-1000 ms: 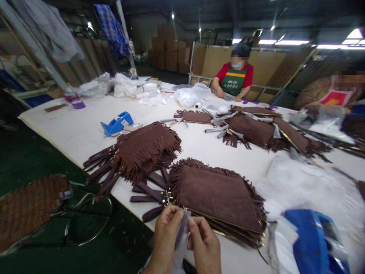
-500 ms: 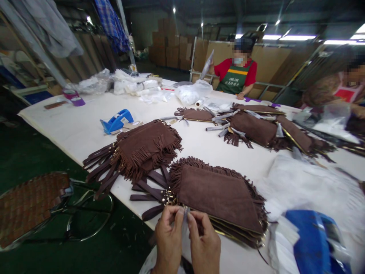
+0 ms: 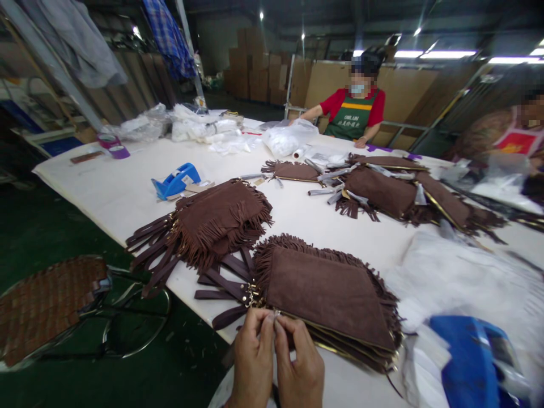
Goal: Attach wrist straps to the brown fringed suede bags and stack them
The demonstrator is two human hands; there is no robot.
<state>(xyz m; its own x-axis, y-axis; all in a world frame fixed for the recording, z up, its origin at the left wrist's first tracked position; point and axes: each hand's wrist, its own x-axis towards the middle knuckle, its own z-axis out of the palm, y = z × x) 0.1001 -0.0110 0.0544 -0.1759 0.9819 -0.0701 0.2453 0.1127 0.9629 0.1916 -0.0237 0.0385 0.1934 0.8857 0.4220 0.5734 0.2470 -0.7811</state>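
Note:
My left hand [image 3: 254, 354] and my right hand [image 3: 298, 357] meet at the near edge of the table, fingers pinched together. Between the fingertips is a small bit of translucent wrapping film [image 3: 276, 312], mostly hidden by the fingers. Just beyond them lies a stack of brown suede fringed bags [image 3: 325, 286], with gold zip edges along the near side. Brown wrist straps [image 3: 223, 288] with gold clasps stick out from its left end, close to my left fingertips. Another pile of fringed bags [image 3: 221, 218] lies farther left, its straps hanging over the table edge.
Blue tape dispensers stand at back left [image 3: 176, 181] and near right [image 3: 465, 362]. More brown bags [image 3: 378, 190] with wrapped straps lie across the table [image 3: 106, 187]. White plastic sheeting [image 3: 459, 277] is at right. Two people sit opposite; a stool [image 3: 51, 306] stands left.
My hands have drawn closer together, and the film strip that hung between them is now mostly hidden. The person in the green apron has lowered a raised plastic bag to the table.

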